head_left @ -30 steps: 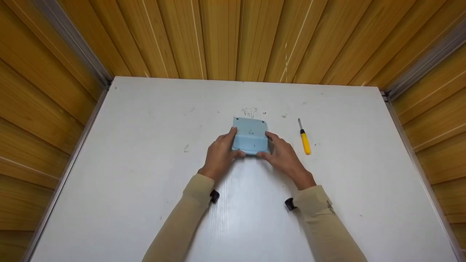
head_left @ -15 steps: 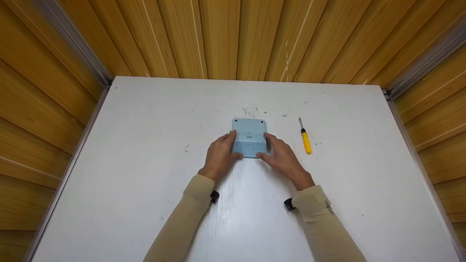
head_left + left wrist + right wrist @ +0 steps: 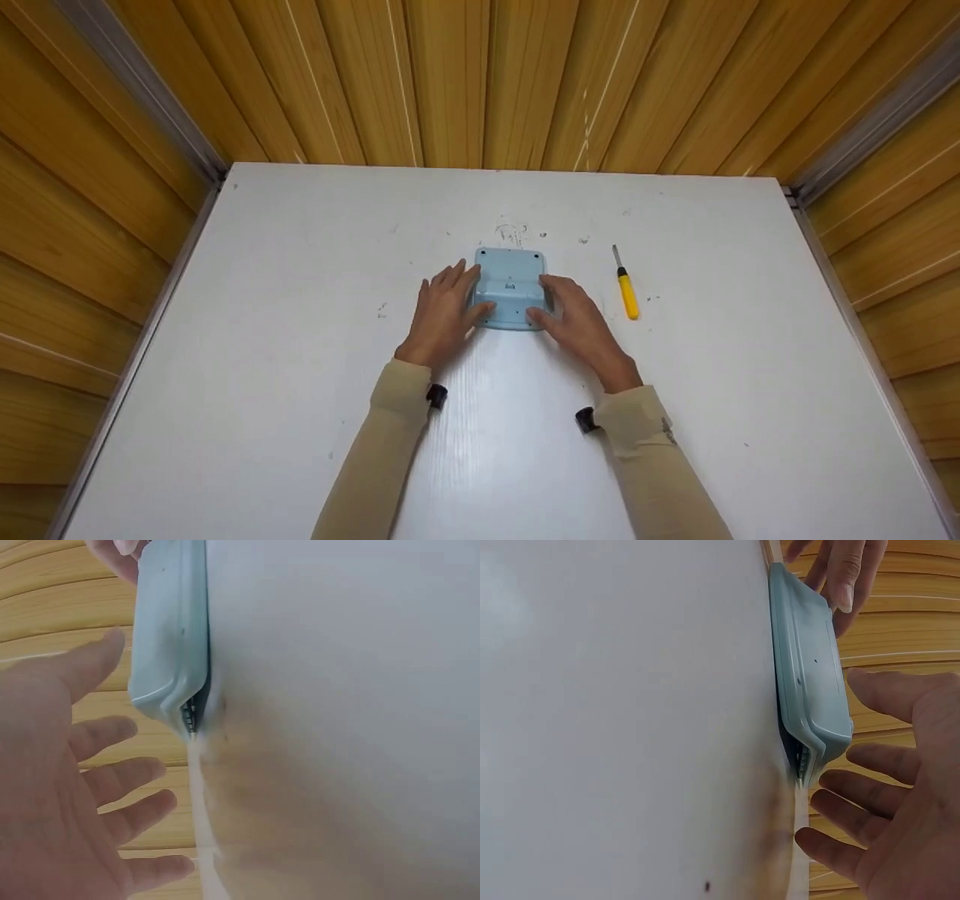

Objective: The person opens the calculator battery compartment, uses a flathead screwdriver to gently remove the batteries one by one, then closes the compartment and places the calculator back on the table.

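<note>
A light-blue calculator [image 3: 511,266] lies back side up on the white table, with dark screw holes at its corners. In the left wrist view a thin strip of dark keys shows beneath the calculator's [image 3: 169,622] edge. My left hand [image 3: 439,315] is at its left side; the left wrist view shows the fingers spread and apart from the casing. On the other side is my right hand [image 3: 586,326]. Its fingers are extended and a little off the calculator [image 3: 817,667] in the right wrist view. The keypad face is mostly hidden underneath.
To the right of the calculator lies a screwdriver [image 3: 627,289] with a yellow handle, its tip pointing away. The white table [image 3: 262,315] has several small dark marks. Wood-look panels [image 3: 450,82] stand behind it and along both sides.
The calculator, tilted up at its near edge in both hands a second ago, has come down flat on the table. The left hand's fingers have straightened and drawn off to the left; the right hand has loosened.
</note>
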`<state>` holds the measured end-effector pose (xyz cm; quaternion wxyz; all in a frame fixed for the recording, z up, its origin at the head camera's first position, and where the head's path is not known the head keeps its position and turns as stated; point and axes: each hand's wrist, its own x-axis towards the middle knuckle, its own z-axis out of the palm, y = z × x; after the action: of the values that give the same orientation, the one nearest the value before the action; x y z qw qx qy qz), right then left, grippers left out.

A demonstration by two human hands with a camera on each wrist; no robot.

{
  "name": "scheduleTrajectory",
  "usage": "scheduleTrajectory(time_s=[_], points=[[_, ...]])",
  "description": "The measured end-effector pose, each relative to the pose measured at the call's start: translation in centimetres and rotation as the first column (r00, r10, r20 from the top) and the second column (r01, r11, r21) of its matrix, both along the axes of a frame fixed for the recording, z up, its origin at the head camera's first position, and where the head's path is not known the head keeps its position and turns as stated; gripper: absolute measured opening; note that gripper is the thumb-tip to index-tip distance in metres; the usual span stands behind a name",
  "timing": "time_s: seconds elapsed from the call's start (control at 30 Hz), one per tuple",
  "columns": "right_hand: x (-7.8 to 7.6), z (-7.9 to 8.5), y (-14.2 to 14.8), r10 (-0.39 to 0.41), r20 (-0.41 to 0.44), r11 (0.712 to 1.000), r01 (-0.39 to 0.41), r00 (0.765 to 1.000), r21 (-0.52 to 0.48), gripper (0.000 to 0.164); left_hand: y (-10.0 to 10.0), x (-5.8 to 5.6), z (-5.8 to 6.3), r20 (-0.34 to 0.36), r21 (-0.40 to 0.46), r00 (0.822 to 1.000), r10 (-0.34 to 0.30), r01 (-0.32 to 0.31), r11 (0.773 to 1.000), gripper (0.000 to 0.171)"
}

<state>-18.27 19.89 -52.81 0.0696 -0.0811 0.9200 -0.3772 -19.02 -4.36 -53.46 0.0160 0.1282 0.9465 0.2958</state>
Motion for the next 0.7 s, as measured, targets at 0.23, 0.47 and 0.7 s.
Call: scheduleTrajectory(time_s=[0.23,0.47,0.7], points=[[-0.5,0.1,-0.5,0.019,-0.076,1.000,-0.018,0.997,0.020,0.056,-0.4,-0.5,-0.3,0.035,-0.013,0.999,-0.033,0.033,0.999,0.066],[-1.2,0.4,-1.0,0.079,-0.108,0.996,-0.075,0.991,0.043,0.048,-0.9,-0.9,-0.6,0.035,-0.038,0.997,-0.074,0.075,0.996,0.061],[-1.9,1.0,-1.7,0.148,-0.125,0.986,-0.137,0.981,0.093,0.042,-0.8,-0.9,-0.6,0.018,-0.039,0.996,-0.092,0.093,0.995,0.060]])
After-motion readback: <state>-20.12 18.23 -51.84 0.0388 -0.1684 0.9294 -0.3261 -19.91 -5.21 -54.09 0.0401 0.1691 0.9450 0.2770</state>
